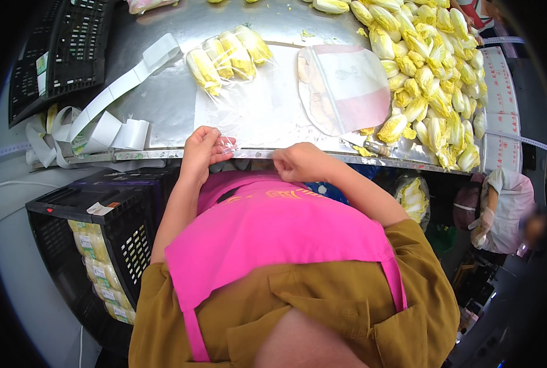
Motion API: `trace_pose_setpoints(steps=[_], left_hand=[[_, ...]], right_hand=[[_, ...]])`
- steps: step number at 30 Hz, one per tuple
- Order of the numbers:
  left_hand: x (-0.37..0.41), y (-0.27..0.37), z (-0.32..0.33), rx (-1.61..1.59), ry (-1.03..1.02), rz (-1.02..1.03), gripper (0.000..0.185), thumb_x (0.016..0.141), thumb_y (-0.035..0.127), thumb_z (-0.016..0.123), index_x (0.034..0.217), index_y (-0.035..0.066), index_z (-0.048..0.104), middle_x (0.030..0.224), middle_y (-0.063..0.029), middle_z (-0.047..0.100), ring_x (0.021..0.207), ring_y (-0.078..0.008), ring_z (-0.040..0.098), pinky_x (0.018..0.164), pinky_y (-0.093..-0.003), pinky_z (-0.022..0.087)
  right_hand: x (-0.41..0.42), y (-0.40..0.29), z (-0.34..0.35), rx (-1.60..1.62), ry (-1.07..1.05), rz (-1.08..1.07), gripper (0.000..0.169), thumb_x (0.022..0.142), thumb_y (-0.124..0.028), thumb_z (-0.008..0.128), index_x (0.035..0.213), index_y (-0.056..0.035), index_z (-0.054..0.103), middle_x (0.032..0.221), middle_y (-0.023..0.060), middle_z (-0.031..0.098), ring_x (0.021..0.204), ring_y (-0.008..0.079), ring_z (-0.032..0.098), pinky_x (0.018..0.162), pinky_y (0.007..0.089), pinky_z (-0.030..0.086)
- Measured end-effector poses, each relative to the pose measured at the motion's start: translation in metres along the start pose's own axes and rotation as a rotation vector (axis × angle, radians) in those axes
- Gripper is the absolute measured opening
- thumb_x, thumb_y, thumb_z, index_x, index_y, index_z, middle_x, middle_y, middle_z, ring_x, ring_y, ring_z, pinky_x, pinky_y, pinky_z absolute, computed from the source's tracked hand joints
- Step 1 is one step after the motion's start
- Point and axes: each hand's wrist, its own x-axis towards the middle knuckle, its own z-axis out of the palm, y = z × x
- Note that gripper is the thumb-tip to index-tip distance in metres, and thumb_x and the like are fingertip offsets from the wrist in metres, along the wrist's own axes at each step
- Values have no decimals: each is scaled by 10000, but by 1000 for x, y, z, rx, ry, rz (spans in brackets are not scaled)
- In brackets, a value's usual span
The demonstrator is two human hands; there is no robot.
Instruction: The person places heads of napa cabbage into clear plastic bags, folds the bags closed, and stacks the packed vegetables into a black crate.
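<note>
My left hand (pixel 206 148) is at the table's front edge, its thumb and fingers pinching clear plastic film. The film belongs to a clear plastic bag (pixel 227 103) that stretches away from me over a white sheet (pixel 273 124). Inside its far end, several small yellow napa cabbages (pixel 231 54) lie side by side. My right hand (pixel 303 162) is curled at the table edge in front of my pink apron (pixel 278 225). Its fingertips are hidden, so I cannot tell whether it holds anything.
Loose napa cabbages (pixel 420 78) are heaped at right, beside a round-edged flat pad (pixel 344 89). A strip of white labels (pixel 112 92) curls across the left. Black crates stand upright (pixel 78 46) and below (pixel 85 202), the lower holding packed cabbages. Another person (pixel 508 207) is at far right.
</note>
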Motion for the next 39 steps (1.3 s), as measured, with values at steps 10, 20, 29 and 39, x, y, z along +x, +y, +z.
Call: trace_pose_setpoints(steps=[10,20,29,39], left_hand=[[-6,1,-2,56,-3,30,165,973,172,493,1046,29,459,902,-160,636,779,-231,688,669,-311,586],[-5,4,-6,59,23,-22,161,956,176,514,1021,34,478,872,-98,596,766,-225,681,669,-311,584],[-13,14,-28,207,-84,-103,196,973,252,481,1000,62,518,851,-144,687,722,-214,690,609,-297,565],[19,13,-36,1243,371,1029,367,660,41,730,972,74,539,1065,-124,547,1091,-328,499,908,-427,374]], right_hand=[[67,-28,35,23,555,-203,95,819,-158,629,861,-72,621,737,102,649,675,298,646,606,406,507],[72,-30,42,-116,596,-298,114,797,-158,624,772,-66,562,677,108,615,629,296,633,542,398,500],[-68,48,31,221,-146,49,160,786,-203,585,721,-56,589,609,140,589,566,290,588,551,423,464],[-98,52,-44,213,180,474,234,692,-212,757,782,-38,629,686,93,622,682,217,613,648,353,483]])
